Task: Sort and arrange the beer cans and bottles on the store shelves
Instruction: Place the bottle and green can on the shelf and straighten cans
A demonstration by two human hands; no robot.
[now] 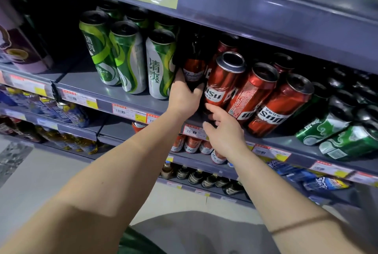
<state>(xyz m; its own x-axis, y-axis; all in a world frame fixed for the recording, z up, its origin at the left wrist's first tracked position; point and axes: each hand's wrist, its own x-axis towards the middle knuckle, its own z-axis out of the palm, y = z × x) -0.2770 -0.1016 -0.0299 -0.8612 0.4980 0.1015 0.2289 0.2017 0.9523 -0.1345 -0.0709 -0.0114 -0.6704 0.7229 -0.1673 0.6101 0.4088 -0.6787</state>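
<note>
My left hand (185,96) grips the lower body of a dark Budweiser bottle (194,65) that stands upright on the grey shelf (86,82), between green-and-silver cans (160,63) on its left and red Wusu cans (224,80) on its right. My right hand (222,131) hovers at the shelf's front edge just below the nearest red can, fingers apart and holding nothing; whether a fingertip touches the can I cannot tell. More red cans (279,104) lean to the right of it.
Dark and green cans (335,133) fill the shelf's right end. A purple box (18,47) stands at far left. Price tags (128,111) line the shelf edge. Lower shelves hold red cans (192,144), brown bottles (196,176) and blue packs.
</note>
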